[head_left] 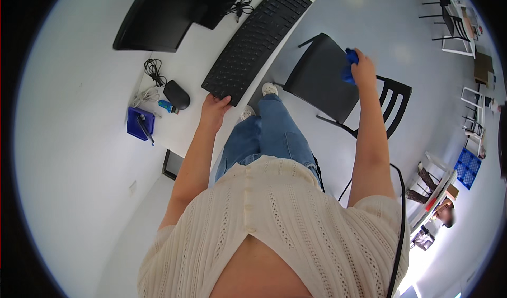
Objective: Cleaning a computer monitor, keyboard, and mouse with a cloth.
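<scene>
My left hand (215,110) grips the near end of a black computer keyboard (257,44), which lies along the edge of a white desk (178,133). Its thumb rests on top of the keys, and the other fingers are partly hidden. My right hand (363,70) is closed on a crumpled blue cloth (349,68), held out over a black chair (323,72). Left of the keyboard are a black mouse (176,94) with its coiled cable, a small blue-green object (168,106), and a blue tray (134,131) holding pens.
A black monitor (156,17) stands at the desk's back, near a coiled black cable (240,7). A white wall borders the desk on the left. Along the far right are white tables, chairs, a blue plastic crate (467,169) and a seated person (444,213). A black cable hangs by my right arm.
</scene>
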`<state>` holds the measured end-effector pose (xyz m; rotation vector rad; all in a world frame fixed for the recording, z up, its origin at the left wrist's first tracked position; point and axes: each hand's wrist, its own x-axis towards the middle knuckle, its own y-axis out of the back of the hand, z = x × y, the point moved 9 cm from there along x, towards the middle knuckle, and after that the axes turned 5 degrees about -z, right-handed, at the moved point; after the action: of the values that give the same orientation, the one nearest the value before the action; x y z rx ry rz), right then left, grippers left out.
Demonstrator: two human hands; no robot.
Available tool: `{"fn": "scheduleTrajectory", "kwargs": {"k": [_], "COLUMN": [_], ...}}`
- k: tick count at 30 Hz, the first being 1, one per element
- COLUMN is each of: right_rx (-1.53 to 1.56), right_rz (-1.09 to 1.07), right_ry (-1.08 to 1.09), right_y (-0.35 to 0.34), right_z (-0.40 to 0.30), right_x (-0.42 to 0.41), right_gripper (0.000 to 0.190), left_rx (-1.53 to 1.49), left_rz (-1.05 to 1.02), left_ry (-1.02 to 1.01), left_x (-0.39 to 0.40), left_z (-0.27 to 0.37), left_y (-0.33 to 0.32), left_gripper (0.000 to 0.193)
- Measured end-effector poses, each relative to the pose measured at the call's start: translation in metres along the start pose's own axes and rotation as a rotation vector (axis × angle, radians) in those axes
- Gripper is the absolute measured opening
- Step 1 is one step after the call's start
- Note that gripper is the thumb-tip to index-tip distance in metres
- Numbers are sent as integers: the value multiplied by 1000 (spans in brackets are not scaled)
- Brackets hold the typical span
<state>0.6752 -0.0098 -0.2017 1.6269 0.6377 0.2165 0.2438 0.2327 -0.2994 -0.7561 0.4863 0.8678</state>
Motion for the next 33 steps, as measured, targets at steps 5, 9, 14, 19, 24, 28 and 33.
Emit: {"fn": "scheduleTrajectory", "kwargs": {"k": [5, 9, 14, 19, 24, 28, 33], "right_rx": [183, 125, 75, -42, 96, 273, 403], "right_rz": [16, -73, 14, -6, 43, -152, -364], "right_ry": [-146, -203, -111, -27, 302, 732, 727], "right_y": [-6, -5, 36, 60, 44, 18, -32], "right_z": [4, 11, 7, -14, -66, -175, -214], "right_x": [-79, -83, -18, 59, 177, 218, 205], "right_gripper": [53, 51, 46, 46, 49, 53, 52], "left_rx": [15, 65, 75, 76, -58, -204, -156], "left_rz": [-103, -75, -69, 14, 128, 350, 587], "left_ry": [-35, -47, -44, -18, 28, 47, 117], "left_x": [3, 2, 7, -1, -13, -23, -38], "left_z": [-5, -7, -7, -1, -15, -38, -43], "left_y": [-1, 0, 1, -1, 12, 22, 26], "left_gripper": [46, 45, 49, 55, 54, 38, 38]}}
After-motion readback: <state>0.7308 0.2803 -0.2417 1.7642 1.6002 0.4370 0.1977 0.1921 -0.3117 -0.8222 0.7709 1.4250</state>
